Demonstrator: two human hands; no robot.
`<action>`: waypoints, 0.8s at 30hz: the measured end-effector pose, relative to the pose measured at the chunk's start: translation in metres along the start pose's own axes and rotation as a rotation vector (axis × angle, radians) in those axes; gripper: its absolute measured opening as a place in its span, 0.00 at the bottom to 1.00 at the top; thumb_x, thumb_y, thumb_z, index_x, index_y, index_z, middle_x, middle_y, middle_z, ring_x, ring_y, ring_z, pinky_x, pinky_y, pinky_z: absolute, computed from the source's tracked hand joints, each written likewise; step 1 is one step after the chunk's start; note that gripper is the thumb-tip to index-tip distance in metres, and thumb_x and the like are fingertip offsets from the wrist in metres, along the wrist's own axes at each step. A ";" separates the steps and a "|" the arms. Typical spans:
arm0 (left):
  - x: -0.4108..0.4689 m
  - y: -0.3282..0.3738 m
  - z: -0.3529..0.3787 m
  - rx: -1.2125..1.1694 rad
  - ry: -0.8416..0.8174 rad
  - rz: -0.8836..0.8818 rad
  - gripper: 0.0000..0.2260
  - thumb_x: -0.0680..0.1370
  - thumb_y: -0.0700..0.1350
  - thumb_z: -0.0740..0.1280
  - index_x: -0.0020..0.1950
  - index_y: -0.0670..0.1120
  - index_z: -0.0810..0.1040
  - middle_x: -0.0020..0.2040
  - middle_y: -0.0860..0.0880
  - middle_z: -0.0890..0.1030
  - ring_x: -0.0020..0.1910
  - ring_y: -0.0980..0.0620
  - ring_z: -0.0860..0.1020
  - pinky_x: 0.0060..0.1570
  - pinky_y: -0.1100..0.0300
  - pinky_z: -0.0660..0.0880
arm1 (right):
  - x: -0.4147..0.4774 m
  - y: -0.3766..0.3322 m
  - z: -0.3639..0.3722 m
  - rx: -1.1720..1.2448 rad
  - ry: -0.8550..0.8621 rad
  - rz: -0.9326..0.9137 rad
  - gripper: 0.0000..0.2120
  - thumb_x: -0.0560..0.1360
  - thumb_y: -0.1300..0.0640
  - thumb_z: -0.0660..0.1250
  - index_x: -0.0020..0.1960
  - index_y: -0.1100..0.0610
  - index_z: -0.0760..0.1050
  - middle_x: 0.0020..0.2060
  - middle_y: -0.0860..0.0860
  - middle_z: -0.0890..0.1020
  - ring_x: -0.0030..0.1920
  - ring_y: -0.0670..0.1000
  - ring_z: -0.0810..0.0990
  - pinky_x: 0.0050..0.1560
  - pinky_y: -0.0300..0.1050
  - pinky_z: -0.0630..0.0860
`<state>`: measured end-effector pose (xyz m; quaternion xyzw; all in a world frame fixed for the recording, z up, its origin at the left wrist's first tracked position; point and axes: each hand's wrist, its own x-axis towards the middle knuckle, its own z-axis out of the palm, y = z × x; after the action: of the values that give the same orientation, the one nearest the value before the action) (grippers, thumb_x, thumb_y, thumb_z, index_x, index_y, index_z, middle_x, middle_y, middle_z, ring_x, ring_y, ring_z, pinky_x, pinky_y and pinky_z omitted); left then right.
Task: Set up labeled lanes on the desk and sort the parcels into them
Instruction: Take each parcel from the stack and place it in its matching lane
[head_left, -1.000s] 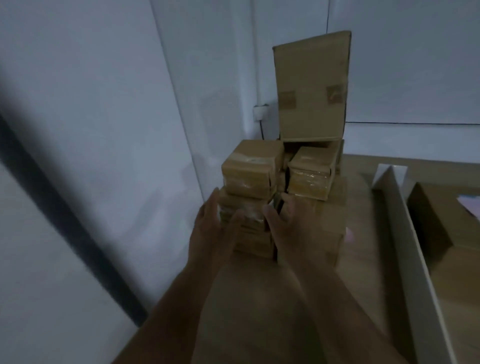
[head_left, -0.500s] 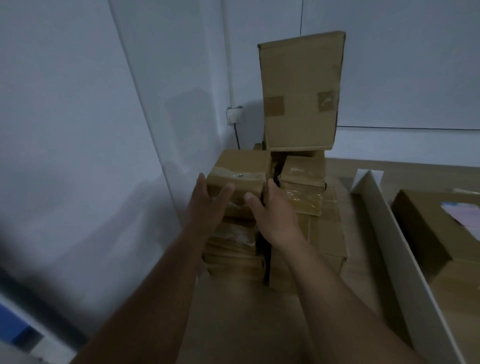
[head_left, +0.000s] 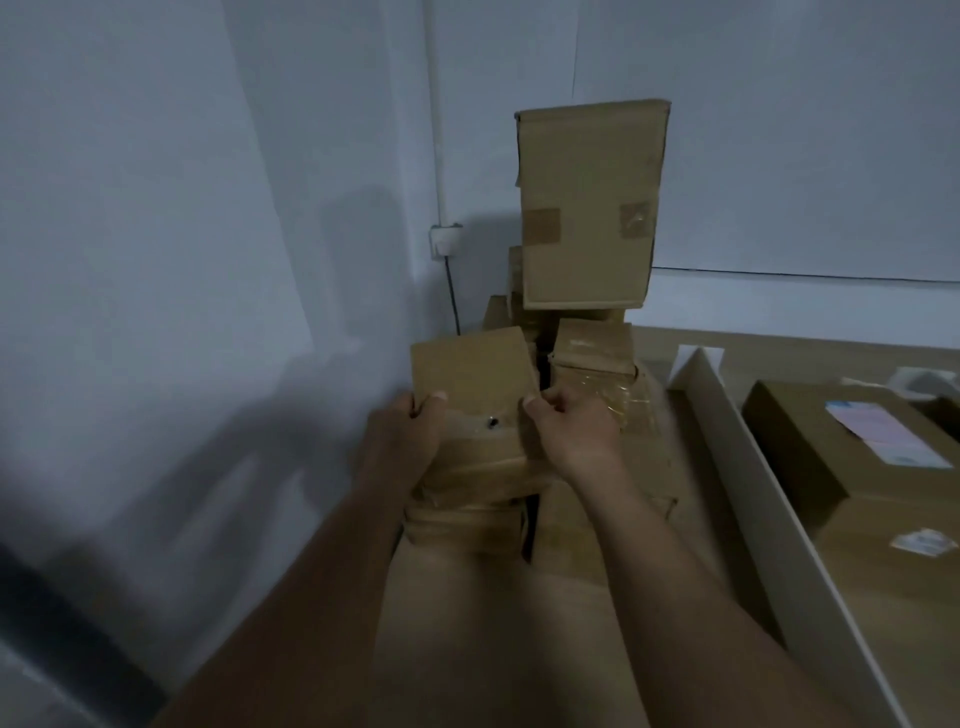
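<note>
Head view showed the left hand (head_left: 402, 441) and right hand (head_left: 571, 431) gripping one small parcel (head_left: 475, 374) from opposite sides, with the fingers (head_left: 563, 400) curled round its edges and a thumb pressed on the upper face from each side. The parcel sat at the top of the near-left column of the parcel stack (head_left: 467, 519), at the far left of the surface (head_left: 493, 649), close to the left wall. Whether it had cleared the parcel beneath could not be determined. Several hazards were judged likely. Glossy tape covered much of the wrapping, so a light side grip could slip and drop the parcel onto the stack. The right hand lay against the neighbouring parcel (head_left: 592, 348), and a sideways pull could drag that unit out of position. A tall box (head_left: 589, 208) stood on end on the far part of the stack, directly behind. Any jolt to the parcels under it could tip it forward onto the hands. The lower parcels looked unevenly seated and could shift once weight came off them. A white divider (head_left: 727, 415) separated this area from a large labelled box (head_left: 831, 467) on the right. No lane label was legible, so misplacement remained possible.
</note>
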<state>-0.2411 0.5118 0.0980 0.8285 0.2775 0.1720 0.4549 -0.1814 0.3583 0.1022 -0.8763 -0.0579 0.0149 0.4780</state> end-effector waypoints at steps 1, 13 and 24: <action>-0.006 -0.003 0.001 0.002 0.002 0.015 0.14 0.77 0.57 0.59 0.50 0.48 0.77 0.51 0.45 0.80 0.53 0.43 0.77 0.56 0.50 0.73 | -0.005 0.002 -0.001 0.013 0.008 0.016 0.12 0.77 0.47 0.62 0.51 0.54 0.77 0.48 0.51 0.80 0.51 0.54 0.78 0.48 0.46 0.73; -0.096 -0.047 0.011 -0.050 -0.240 0.050 0.19 0.77 0.50 0.63 0.68 0.57 0.71 0.61 0.52 0.78 0.58 0.48 0.75 0.60 0.53 0.71 | -0.106 0.048 -0.014 -0.030 0.055 0.215 0.32 0.72 0.30 0.54 0.64 0.51 0.73 0.57 0.55 0.79 0.56 0.59 0.77 0.57 0.59 0.76; -0.134 -0.062 0.038 -0.168 -0.486 -0.213 0.42 0.66 0.75 0.57 0.73 0.51 0.62 0.67 0.48 0.72 0.60 0.46 0.74 0.54 0.47 0.77 | -0.157 0.085 -0.023 0.127 0.089 0.436 0.51 0.61 0.21 0.52 0.71 0.57 0.63 0.66 0.58 0.72 0.62 0.61 0.74 0.58 0.62 0.74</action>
<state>-0.3449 0.4311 0.0216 0.7708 0.2306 -0.0584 0.5910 -0.3278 0.2755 0.0382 -0.8361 0.1549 0.0825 0.5197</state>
